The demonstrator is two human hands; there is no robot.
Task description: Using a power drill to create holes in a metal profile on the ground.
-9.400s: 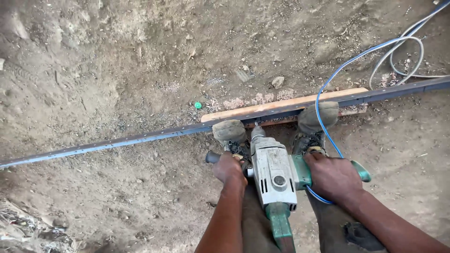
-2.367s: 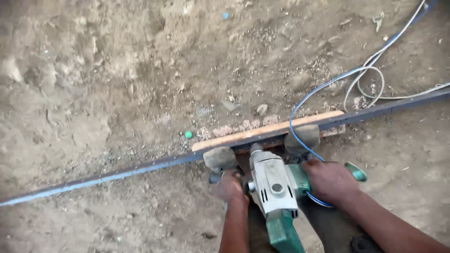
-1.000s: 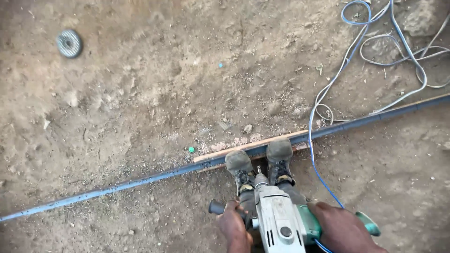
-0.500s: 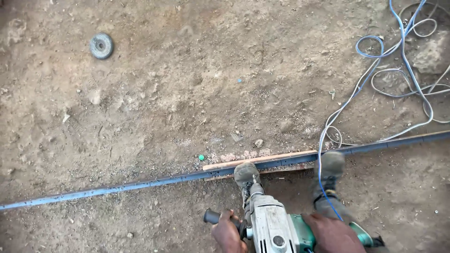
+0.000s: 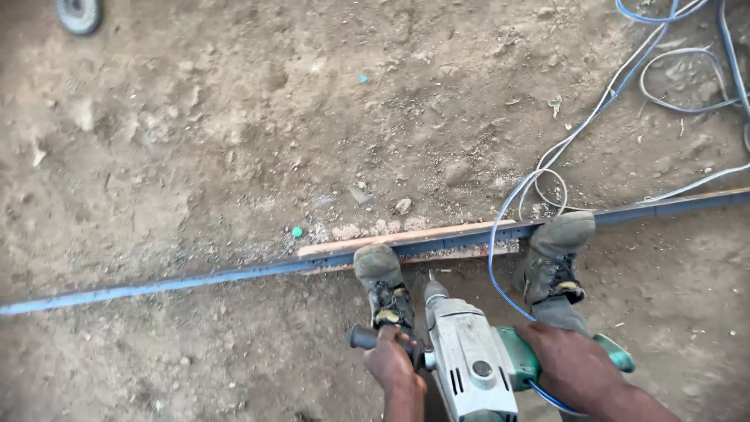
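A grey and green power drill points down toward the ground between my feet. My left hand grips its black side handle. Around its green rear grip my right hand is closed. Its chuck hangs just short of a long blue-grey steel bar that crosses the dirt from left to right. Both my boots press on the bar, which rests on a wooden plank. A blue cable runs from the drill up to the right.
Loops of blue and grey cable lie on the dirt at the upper right. A round grey disc sits at the top left edge. A small green cap and stones lie near the plank.
My view has shifted over the last second; my right foot has stepped apart to the right along the bar. Both hands have kept hold of the drill throughout.
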